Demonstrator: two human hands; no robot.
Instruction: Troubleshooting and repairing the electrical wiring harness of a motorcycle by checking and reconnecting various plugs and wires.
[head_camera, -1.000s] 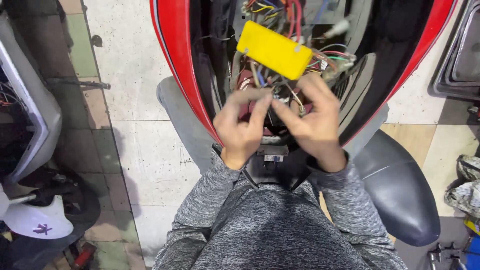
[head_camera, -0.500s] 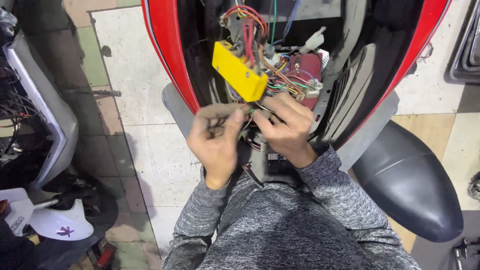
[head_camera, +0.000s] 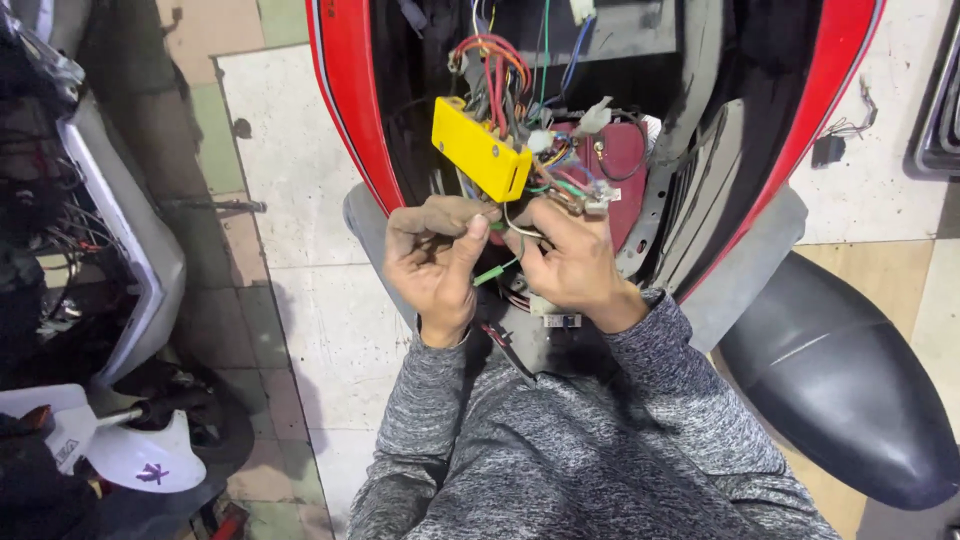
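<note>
Green wire (head_camera: 497, 268) pinched between left hand (head_camera: 437, 262) and right hand (head_camera: 572, 262), fingers closed, just under yellow box (head_camera: 480, 150) at scooter's (head_camera: 345, 110) open front edge; probably pulled clear for handling.

Both forearms, in grey mottled sleeves, reach forward and upward from the body and draw together at the wrists. The left hand (head_camera: 437, 262) is turned palm-inward, its fingers curled over at the top and its thumb stretched up and pressed toward the fingertips in a pinch. The right hand (head_camera: 573, 262) sits just beside it, back facing up, fingers bent and bunched forward. The two hands nearly touch at the fingertips. Both look smudged with grime.
</note>
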